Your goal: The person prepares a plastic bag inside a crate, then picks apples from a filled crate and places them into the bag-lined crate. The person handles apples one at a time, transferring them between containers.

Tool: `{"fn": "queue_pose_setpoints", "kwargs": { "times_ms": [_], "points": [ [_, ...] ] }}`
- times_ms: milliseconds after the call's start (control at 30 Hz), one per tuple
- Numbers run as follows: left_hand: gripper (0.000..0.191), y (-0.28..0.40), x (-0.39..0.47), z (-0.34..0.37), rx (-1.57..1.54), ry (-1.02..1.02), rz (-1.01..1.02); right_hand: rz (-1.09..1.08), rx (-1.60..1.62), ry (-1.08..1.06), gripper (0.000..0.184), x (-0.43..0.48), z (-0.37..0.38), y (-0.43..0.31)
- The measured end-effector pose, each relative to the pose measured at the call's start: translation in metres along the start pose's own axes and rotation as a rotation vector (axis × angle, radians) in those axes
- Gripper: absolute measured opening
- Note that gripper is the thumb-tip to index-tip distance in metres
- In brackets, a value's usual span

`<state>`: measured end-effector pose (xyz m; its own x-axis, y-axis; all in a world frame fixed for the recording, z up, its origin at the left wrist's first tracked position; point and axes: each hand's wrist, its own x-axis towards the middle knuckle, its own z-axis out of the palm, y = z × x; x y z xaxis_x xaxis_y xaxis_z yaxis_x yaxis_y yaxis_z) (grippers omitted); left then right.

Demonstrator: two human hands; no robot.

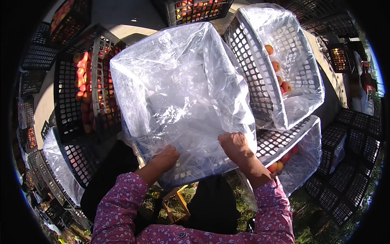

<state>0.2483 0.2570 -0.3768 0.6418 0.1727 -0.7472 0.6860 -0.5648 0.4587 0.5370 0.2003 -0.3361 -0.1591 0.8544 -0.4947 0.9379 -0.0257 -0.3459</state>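
In front of me stands a plastic crate whose walls and rim are covered by a clear plastic liner [179, 88]. No fruit shows inside it. My left hand [164, 158] is closed on the liner at the near side, left of the middle. Toward the near right corner, my right hand [236, 146] is also closed on the film, its fingers curled out of sight. Loose folds of plastic bunch between both hands. Left of this crate, a black plastic crate [65, 97] holds many red-and-yellow fruits [86, 88] that look like apples or peaches.
A lined crate [253, 70] with several fruits [285, 87] leans at the upper right. Below it sits another lined crate [300, 134]. A fruit-filled crate [172, 15] stands at the far side. Stacked black crates [356, 143] rise at right. A yellow wooden frame [176, 204] lies on the grass.
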Motion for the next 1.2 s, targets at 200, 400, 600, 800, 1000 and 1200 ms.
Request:
{"fn": "queue_pose_setpoints", "kwargs": {
  "times_ms": [200, 400, 600, 800, 1000, 1200],
  "points": [
    [0.017, -0.008, -0.002, 0.016, 0.294, 0.089, 0.028, 0.054, -0.043, 0.214, 0.004, -0.028, -0.051, -0.003],
    [0.020, -0.009, -0.001, 0.009, 0.477, -0.097, 0.070, 0.276, 0.000, 0.377, 0.013, -0.065, -0.096, 0.019],
    [0.021, 0.008, -0.013, -0.020, 0.561, -0.213, 0.052, 0.303, 0.138, 0.241, 0.037, -0.083, -0.109, 0.007],
    [0.024, 0.067, -0.022, -0.080, -0.195, 0.133, 0.116, -0.113, 0.359, 0.371, 0.050, -0.008, -0.086, -0.040],
    [0.086, 0.003, 0.056, -0.086, 0.097, 0.140, -0.194, 0.262, -0.019, -0.173, 0.051, 0.090, 0.012, -0.021],
    [0.089, -0.070, 0.097, -0.065, 0.326, -0.025, -0.531, 0.371, -0.029, -0.240, 0.025, 0.108, 0.034, 0.013]
  ]
}}
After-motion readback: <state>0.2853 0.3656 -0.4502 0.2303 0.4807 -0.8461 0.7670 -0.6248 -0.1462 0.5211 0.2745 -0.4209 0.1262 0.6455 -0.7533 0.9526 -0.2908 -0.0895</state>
